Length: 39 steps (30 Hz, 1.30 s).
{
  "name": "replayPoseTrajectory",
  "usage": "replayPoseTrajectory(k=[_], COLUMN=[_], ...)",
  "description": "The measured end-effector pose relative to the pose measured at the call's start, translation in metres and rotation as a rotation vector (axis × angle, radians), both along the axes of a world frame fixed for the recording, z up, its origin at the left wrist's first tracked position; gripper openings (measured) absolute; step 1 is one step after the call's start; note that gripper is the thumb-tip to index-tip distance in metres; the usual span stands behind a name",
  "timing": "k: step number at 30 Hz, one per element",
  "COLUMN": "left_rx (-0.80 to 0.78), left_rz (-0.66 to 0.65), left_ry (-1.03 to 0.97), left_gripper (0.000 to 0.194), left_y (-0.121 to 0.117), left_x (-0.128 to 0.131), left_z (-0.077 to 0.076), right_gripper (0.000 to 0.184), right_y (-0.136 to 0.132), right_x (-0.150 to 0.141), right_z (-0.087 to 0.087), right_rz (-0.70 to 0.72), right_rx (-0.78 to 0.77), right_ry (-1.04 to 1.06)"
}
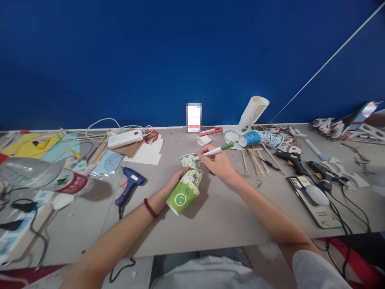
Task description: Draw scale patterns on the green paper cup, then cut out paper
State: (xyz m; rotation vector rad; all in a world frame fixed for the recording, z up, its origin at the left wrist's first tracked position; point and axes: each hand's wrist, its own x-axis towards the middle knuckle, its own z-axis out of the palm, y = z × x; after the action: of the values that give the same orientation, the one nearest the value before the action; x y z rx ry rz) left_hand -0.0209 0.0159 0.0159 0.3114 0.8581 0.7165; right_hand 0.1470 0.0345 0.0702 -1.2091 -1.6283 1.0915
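Note:
At the middle of the table I see a green patterned paper cup (pixel 182 196) joined end to end with further white-and-green paper cup pieces (pixel 192 173), tilted away from me. My left hand (pixel 178 176) is closed around their left side; its fingers are partly hidden behind them. Between the fingers and thumb of my right hand (pixel 221 163) is a white marker (pixel 214 151) with a green end pointing up and right. The marker's other end is at the far rim of the cup pieces; I cannot tell whether it touches.
A blue glue gun (pixel 130 184) and a large water bottle (pixel 45 176) lie left. A phone (pixel 194 117) stands by the blue wall. Stacked white cups (pixel 254 112), blue cups (pixel 252 138), wooden sticks (pixel 255 162), a black glue gun (pixel 291 160) and a mouse (pixel 317 195) are right.

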Motion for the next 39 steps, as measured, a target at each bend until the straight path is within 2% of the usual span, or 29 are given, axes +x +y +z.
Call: replayPoseTrajectory(k=[5,10,16,20,28,34,39], left_rx=[0.015,0.114,0.083,0.147,-0.015,0.013,0.032], left_rz=[-0.029,-0.01,-0.031,-0.014,-0.036,-0.005,-0.035], left_ry=[-0.048,-0.03,-0.016,-0.03,-0.016,-0.068,-0.085], left_gripper=[0.028,0.032,0.034,0.031,0.029,0.029,0.036], left_y=[0.002,0.0,-0.003,-0.004,-0.001,0.002,0.004], left_x=[-0.001,0.0,0.0,0.001,0.0,-0.002,-0.002], left_z=[-0.006,-0.012,-0.01,-0.006,-0.004,-0.01,-0.011], right_gripper=[0.011,0.014,0.015,0.017,0.015,0.015,0.014], right_y=[0.003,0.001,0.0,0.0,0.003,0.007,0.008], right_x=[-0.001,-0.002,-0.003,-0.003,-0.002,0.0,0.002], right_z=[-0.003,-0.002,-0.001,-0.002,-0.005,-0.006,-0.008], right_rz=[-0.006,-0.002,0.025,0.017,0.028,0.019,0.016], right_rx=[-0.002,0.017,0.011,0.035,0.036,0.055,0.044], right_ry=[0.056,0.08,0.12,0.117,0.142,0.095,0.067])
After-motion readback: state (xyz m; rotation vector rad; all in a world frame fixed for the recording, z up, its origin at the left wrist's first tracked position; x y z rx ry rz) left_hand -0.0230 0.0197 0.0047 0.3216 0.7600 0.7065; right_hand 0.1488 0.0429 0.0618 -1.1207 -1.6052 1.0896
